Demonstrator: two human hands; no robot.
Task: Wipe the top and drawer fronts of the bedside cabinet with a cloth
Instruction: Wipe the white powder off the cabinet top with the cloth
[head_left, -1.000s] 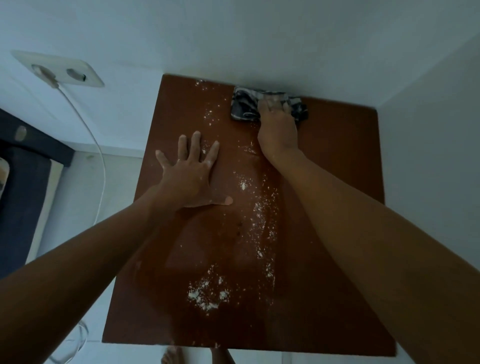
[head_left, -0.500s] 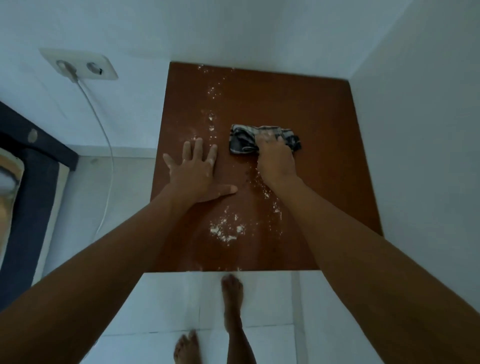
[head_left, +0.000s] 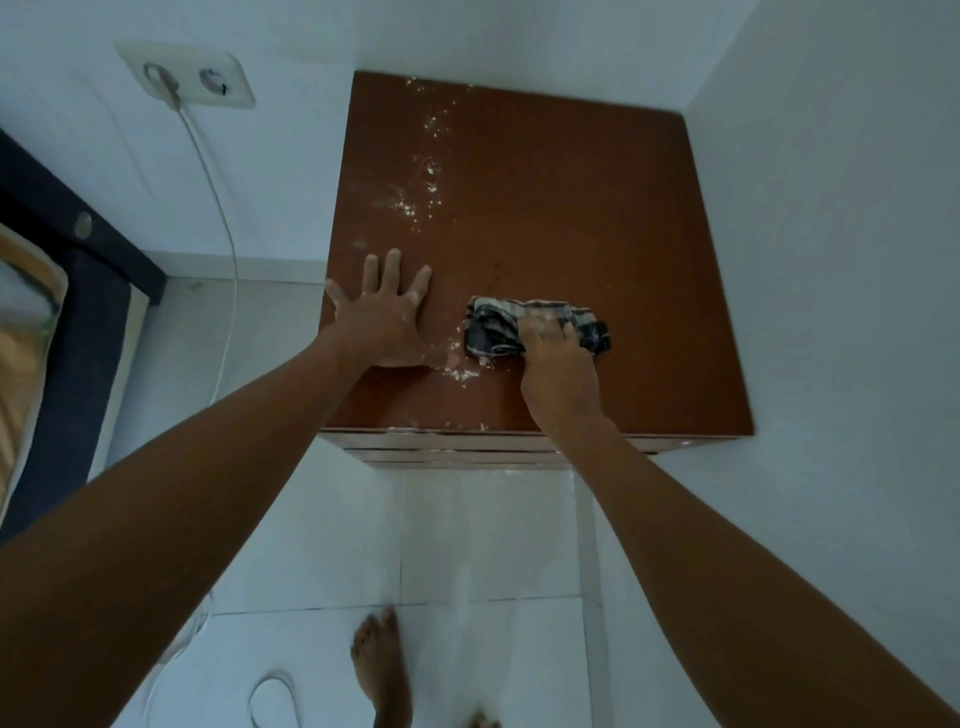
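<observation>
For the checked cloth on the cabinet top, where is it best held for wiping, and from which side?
Probably from above, palm flat on the cloth's bunched middle, approaching from the cabinet's front edge. It lies as a low folded wad with no edge standing up to pinch. The right hand already presses its right half this way; the left hand lies flat on the bare top, apart from it.
</observation>
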